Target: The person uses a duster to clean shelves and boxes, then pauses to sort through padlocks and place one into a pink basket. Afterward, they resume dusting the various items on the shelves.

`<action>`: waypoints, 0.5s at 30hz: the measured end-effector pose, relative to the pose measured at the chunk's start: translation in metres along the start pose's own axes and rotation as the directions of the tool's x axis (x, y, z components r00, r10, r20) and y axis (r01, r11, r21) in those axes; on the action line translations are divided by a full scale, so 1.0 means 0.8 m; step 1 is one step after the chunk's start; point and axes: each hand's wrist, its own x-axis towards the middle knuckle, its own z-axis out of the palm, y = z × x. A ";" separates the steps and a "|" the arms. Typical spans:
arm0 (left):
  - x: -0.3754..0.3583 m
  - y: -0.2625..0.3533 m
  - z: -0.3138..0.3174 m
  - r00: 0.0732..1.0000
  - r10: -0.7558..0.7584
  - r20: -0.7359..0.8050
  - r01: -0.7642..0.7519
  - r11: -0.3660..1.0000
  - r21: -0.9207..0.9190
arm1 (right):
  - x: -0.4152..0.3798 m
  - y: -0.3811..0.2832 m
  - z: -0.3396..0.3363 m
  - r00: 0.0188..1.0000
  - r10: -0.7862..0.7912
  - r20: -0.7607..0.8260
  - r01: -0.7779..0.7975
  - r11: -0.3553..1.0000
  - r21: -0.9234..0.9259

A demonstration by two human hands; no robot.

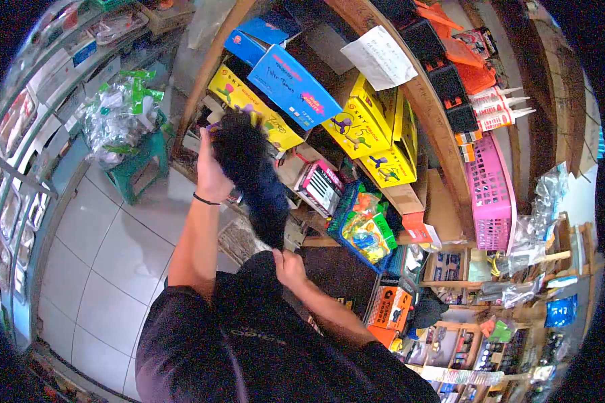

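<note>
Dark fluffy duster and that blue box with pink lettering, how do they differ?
The duster is dark and shaggy; the blue box is bright, flat-sided and printed. The duster is in the right hand, the left hand against it; the blue box sits among yellow boxes, apart from both. Both look longer than wide.

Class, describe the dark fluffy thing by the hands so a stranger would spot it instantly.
Find the wooden shelf stacked with yellow boxes and a blue box. In front, a dark fluffy thing slants from beside the left hand down to the right hand. Its shaggy surface sets it apart from the flat-sided, printed boxes behind.
</note>
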 end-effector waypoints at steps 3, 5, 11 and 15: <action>0.020 0.007 -0.059 0.867 -0.068 0.493 0.149 0.981 -0.126 | 0.009 0.001 0.002 0.992 -0.046 0.113 0.068 0.978 -0.195; 0.009 0.008 -0.052 0.992 0.074 -0.099 -0.065 0.993 0.096 | 0.012 0.007 0.012 0.997 0.048 0.059 -0.047 0.998 -0.029; 0.018 0.013 -0.087 0.893 -0.069 0.445 0.105 0.993 -0.058 | 0.019 -0.005 0.008 0.994 0.042 0.102 -0.033 0.995 -0.093; 0.018 0.009 -0.092 0.997 -0.016 0.070 0.019 0.998 -0.052 | 0.018 -0.001 0.010 0.992 0.020 0.122 0.001 0.986 -0.167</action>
